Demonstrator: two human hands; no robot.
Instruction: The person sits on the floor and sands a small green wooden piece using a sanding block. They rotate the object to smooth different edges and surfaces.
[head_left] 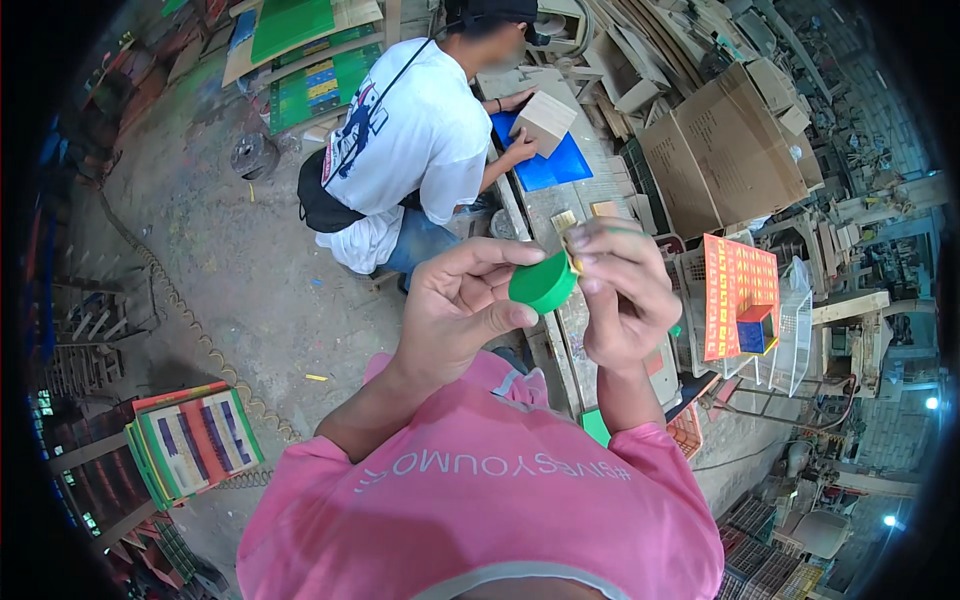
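Observation:
In front of my chest, a green disc-like piece with a flat face is held up between both hands. My left hand pinches its left edge between thumb and fingers. At the piece's right rim, my right hand has its fingers closed on a small yellowish bit, perhaps sandpaper or foam; its exact kind is too small to make out. That bit touches the green piece's edge. The fingers of my right hand partly cover it.
A co-worker sits ahead, holding a wooden block over a blue sheet on the workbench. Cardboard boxes stand at right, near an orange sheet and a white basket. Painted boards are stacked at left; a coiled hose crosses the floor.

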